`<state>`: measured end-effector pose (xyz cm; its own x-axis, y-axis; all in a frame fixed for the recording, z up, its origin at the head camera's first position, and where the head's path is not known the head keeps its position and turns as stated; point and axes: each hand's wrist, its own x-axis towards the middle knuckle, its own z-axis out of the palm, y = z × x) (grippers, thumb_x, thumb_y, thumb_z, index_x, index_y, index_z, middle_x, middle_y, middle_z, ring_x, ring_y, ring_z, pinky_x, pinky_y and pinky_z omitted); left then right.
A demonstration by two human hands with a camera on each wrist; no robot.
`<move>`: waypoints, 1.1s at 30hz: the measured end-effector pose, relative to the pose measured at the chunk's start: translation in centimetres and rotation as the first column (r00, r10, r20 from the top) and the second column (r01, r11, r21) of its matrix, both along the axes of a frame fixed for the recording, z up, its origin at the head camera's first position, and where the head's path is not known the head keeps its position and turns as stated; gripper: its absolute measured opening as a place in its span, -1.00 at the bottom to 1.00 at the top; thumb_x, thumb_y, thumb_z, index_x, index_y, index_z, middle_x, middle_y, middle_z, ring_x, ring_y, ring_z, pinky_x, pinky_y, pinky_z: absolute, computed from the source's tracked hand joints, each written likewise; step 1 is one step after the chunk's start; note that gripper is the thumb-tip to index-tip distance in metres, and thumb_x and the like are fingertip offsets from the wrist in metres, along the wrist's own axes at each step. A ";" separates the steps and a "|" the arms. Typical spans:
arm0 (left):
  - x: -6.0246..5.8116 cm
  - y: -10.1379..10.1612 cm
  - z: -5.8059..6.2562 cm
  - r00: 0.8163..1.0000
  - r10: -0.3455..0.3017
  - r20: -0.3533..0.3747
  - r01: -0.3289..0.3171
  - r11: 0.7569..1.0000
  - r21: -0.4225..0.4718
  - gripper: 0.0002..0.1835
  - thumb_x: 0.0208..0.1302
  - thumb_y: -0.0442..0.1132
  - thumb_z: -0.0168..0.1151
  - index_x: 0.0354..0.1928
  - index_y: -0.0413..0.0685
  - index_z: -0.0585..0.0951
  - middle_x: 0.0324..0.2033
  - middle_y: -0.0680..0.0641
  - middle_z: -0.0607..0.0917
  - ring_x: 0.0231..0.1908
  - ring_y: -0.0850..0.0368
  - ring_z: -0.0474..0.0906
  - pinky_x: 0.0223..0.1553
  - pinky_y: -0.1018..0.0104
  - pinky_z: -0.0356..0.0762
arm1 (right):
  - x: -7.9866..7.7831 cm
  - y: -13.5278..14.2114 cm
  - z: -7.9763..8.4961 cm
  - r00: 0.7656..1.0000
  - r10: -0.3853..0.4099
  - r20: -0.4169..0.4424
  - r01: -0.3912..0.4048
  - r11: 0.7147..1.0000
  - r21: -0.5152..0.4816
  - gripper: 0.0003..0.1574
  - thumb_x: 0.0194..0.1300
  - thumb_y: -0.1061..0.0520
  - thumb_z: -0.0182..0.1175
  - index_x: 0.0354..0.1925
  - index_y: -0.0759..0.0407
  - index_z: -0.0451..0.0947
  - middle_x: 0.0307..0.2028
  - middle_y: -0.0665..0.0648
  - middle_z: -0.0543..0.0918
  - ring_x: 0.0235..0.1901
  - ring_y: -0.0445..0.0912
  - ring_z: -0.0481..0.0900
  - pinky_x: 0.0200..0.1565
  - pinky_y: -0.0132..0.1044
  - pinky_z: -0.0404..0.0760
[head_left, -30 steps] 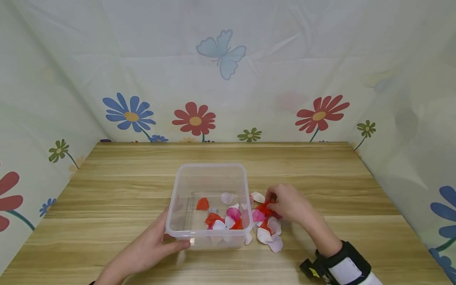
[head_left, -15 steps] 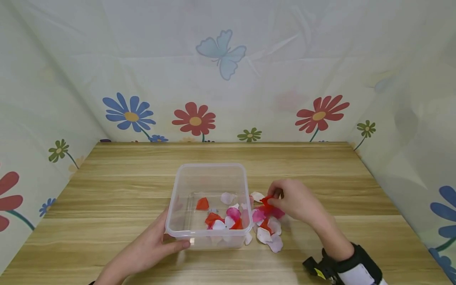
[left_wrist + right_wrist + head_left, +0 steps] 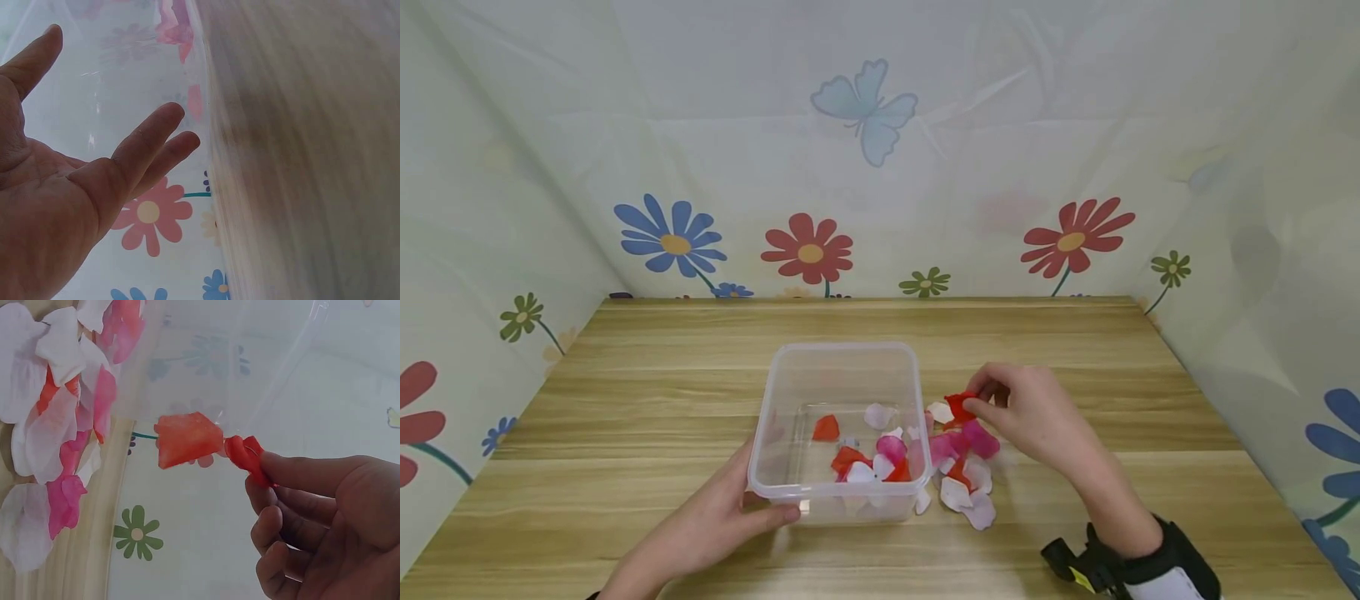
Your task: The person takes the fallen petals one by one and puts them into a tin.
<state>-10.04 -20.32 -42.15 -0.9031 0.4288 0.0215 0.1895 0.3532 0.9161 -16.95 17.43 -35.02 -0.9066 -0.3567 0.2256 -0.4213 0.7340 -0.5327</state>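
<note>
Right hand (image 3: 1037, 412): thumb and forefinger pinched a red petal (image 3: 958, 407), remaining fingers curled in behind. In the right wrist view, red showed as a flat piece and a crumpled piece at the fingertips; could not tell whether one petal or two. There it hung apart from the loose petals.

Left hand (image 3: 718, 517): fingers spread at the container's corner facing the surface's near-left, thumb along the near wall. Could not tell how firmly it pressed.

Petal pile (image 3: 955, 495) lay on the surface (image 3: 662, 392) just beside the container, on the side toward the right edge; white, pale pink, magenta and red, overlapping.

Clear plastic container (image 3: 838, 492) stood upright, about midway between left and right edges, well apart from the far edge. Inside: a lone red petal (image 3: 826, 428) toward the left edge; magenta petal (image 3: 891, 450) among red and white ones, gathered toward the near-right corner.

Black strap (image 3: 1180, 558) on the right wrist. Beyond the far edge, a pale backdrop (image 3: 715, 150) printed with flowers and a blue butterfly (image 3: 868, 108).
</note>
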 end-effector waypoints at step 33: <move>0.0 0.0 -0.2 1.000 0.011 0.022 -0.011 1.000 0.004 0.15 0.24 -0.13 0.53 0.63 0.46 -0.08 0.50 -0.06 0.24 0.25 -0.11 0.46 0.18 0.22 0.49 | 0.0 -0.4 -0.6 0.998 0.026 0.063 -0.024 0.999 -0.035 -0.80 0.39 0.31 0.31 -0.10 0.21 0.48 -0.35 0.06 0.67 -0.45 -0.12 0.56 -0.46 -0.33 0.60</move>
